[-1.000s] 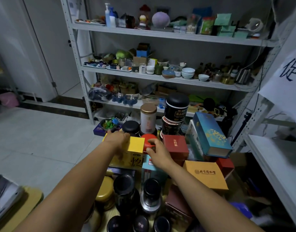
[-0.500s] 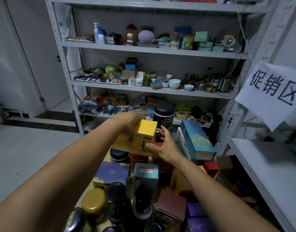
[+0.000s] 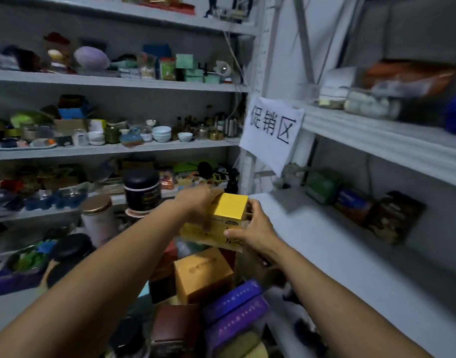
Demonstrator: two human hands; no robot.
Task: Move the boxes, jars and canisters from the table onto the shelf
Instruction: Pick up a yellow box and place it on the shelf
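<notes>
A yellow box (image 3: 229,214) is held at the centre of the frame between both hands, lifted above the crowded pile of goods in the lower middle. It is gripped on its left side by the left hand (image 3: 199,204), whose fingers are curled over the far upper edge. On its right side it is clasped by the right hand (image 3: 254,229), with the thumb laid on the near face and the fingers wrapped round the far side. The box is tilted slightly and sits just beside the near corner of the white shelf (image 3: 330,244) that runs along the right of the frame; whether it touches the board cannot be told. Further back on that shelf a green box (image 3: 322,187) and a dark box (image 3: 394,215) are seen, both blurred. A paper sign (image 3: 272,130) is hung on the upright above the corner. Below the hands an orange box (image 3: 203,275) and purple boxes (image 3: 234,311) are stacked close together. To the left, a black-lidded canister (image 3: 142,188) and a gold-lidded jar (image 3: 96,215) are seen standing upright.
</notes>
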